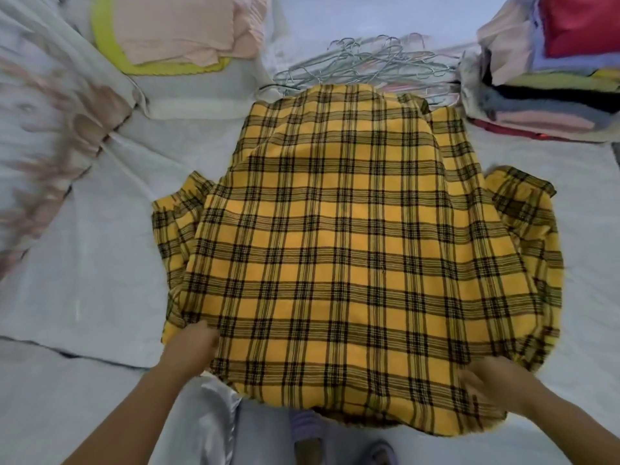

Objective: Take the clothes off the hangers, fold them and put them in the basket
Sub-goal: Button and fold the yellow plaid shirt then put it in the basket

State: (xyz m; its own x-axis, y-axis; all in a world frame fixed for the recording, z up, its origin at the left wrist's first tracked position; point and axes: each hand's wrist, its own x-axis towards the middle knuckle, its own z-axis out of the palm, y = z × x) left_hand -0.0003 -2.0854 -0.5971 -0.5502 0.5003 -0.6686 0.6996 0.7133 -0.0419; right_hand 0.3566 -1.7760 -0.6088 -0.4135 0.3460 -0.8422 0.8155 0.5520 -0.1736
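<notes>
- The yellow checked shirt lies spread out flat on the white sheet right in front of me, collar end away from me and hem towards me.
- Both sleeves are bunched up at the sides of the shirt, one at the left and one at the right.
- My left hand is at the shirt's near left corner, fingers curled onto the edge of the cloth and holding it.
- My right hand is at the near right part of the hem and touches the cloth. It is blurred, so I cannot tell whether it grips or only rests there.
- The yellow-green basket stands at the far left, well apart from the shirt, with folded pink clothes in it.
- A heap of wire hangers lies just beyond the collar.
- A stack of folded clothes in many colours sits at the far right.
- A flowered cloth lies along the left side.
- A purple slipper shows at the bottom, below the hem.
</notes>
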